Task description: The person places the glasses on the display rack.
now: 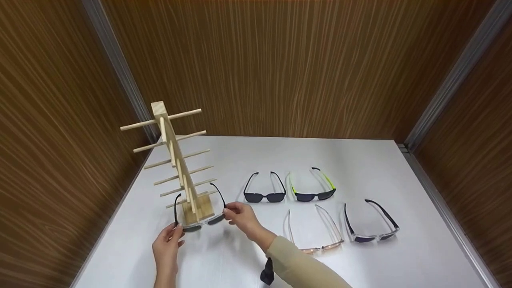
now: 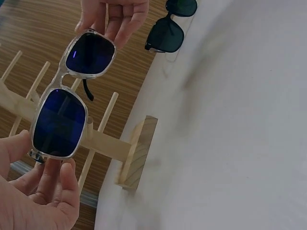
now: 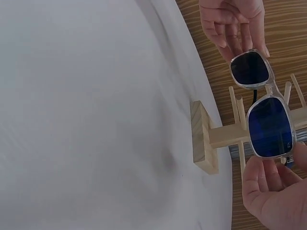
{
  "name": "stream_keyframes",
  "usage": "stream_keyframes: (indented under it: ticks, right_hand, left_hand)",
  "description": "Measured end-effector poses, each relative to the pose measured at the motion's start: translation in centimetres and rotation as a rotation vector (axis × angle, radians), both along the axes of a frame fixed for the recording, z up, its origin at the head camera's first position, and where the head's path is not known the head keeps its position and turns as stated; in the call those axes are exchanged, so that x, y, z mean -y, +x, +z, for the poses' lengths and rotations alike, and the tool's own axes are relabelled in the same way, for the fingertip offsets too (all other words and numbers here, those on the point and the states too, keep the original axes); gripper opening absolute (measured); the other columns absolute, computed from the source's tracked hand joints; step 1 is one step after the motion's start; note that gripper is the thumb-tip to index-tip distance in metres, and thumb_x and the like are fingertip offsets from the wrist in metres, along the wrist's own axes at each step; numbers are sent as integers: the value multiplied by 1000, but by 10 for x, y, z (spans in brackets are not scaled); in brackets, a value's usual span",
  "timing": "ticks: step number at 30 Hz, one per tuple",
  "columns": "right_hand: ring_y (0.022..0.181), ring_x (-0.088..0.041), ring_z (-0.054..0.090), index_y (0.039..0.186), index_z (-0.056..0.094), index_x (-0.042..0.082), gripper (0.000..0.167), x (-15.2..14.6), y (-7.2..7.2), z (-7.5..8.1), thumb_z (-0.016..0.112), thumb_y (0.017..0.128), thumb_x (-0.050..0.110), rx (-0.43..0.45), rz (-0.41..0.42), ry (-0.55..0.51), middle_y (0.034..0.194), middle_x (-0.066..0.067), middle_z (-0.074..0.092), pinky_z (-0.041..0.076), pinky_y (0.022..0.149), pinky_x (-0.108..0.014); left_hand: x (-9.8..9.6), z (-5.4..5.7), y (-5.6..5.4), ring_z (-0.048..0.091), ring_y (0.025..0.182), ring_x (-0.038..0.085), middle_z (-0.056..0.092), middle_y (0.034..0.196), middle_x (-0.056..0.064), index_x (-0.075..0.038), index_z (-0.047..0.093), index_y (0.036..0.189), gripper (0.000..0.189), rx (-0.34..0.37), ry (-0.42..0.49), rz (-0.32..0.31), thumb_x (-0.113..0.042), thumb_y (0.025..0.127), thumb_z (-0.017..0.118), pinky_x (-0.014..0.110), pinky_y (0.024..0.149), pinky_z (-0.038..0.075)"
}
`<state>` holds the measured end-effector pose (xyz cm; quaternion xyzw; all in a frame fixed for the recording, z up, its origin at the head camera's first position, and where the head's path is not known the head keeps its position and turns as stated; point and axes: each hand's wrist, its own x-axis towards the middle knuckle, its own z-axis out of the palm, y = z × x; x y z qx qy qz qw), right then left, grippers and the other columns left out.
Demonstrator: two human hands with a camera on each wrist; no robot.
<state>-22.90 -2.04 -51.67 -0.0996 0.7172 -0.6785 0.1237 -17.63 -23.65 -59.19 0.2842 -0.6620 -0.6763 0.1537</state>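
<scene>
Both hands hold one pair of clear-framed sunglasses (image 1: 193,228) with dark lenses and black temples, raised in front of a wooden display stand (image 1: 178,156). My left hand (image 1: 167,244) pinches the frame's left corner between thumb and fingers. At the opposite corner, my right hand (image 1: 244,218) grips the hinge area. The temples are unfolded and point toward the stand, one on either side of its post. In the left wrist view the lenses (image 2: 60,122) look deep blue, and the stand's pegs show behind them. The stand's base (image 3: 204,136) rests on the table.
On the white table (image 1: 232,264) to the right lie black sunglasses (image 1: 265,197), black-and-lime sunglasses (image 1: 315,196), pink-framed glasses (image 1: 332,245) and another clear-framed pair (image 1: 374,238), all with temples unfolded. A small black object (image 1: 267,274) is by the right sleeve. Wood-grain panels (image 1: 280,68) enclose the table.
</scene>
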Motion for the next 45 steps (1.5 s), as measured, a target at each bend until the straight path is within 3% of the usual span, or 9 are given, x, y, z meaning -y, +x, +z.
stream_keyframes:
  ticks: [3,7,9,17,21,25,35,39,45]
  right_hand:
    - [78,-23,63,109,56,-14,26,4,-3,1,57,90,3,3,-19,-10,90,-17,65,53,73,-40]
    - [78,-24,63,111,54,-16,27,8,-8,-1,57,90,1,11,-34,-27,90,-20,65,54,73,-39]
    - [77,-25,63,109,55,-16,25,12,-10,-5,57,90,1,14,-42,-30,88,-20,64,54,72,-40]
    - [72,-19,62,103,61,-8,20,32,-28,-34,60,89,6,65,-74,-30,81,-10,63,55,69,-37]
    - [68,-14,59,102,62,-7,18,37,-32,-37,60,89,6,80,-82,-16,78,-8,61,55,68,-39]
    - [68,-15,59,101,61,-8,17,37,-34,-38,60,88,4,100,-94,-20,78,-9,61,54,70,-41]
    - [78,-26,63,108,57,-14,24,37,-37,-43,55,91,3,153,-82,-34,88,-19,62,52,76,-46]
    - [79,-24,63,108,58,-13,25,37,-36,-47,56,91,5,164,-74,-36,88,-17,63,52,77,-46]
    - [86,-34,64,107,59,-10,24,37,-36,-52,57,91,7,174,-83,-39,87,-14,65,53,74,-42]
  left_hand:
    - [-1,4,-5,63,80,11,66,95,8,1,59,117,54,-31,-24,13,-38,83,69,23,62,52]
    - [-11,28,-3,62,82,14,63,102,16,4,57,119,52,-37,-75,28,-36,87,65,23,65,51]
    - [-11,31,-3,61,82,12,63,103,15,2,57,121,51,-16,-83,38,-37,88,62,22,65,50]
    - [-1,23,-8,62,81,15,61,99,13,4,55,121,45,-43,-39,69,-30,93,57,21,63,49]
    - [2,19,-12,61,78,11,61,100,14,5,53,122,49,-49,-18,75,-33,93,57,20,63,49]
    - [0,16,-15,61,81,15,59,102,16,4,54,122,47,-34,-5,74,-32,93,57,21,64,49]
    - [1,7,-19,62,84,20,57,105,18,4,53,124,46,-32,-2,69,-29,93,57,21,65,49]
    - [0,6,-18,62,86,21,57,107,19,3,53,124,44,-18,6,74,-28,93,57,22,66,50]
    - [0,5,-16,61,86,19,57,107,18,2,52,126,46,-7,21,67,-30,93,57,23,68,50]
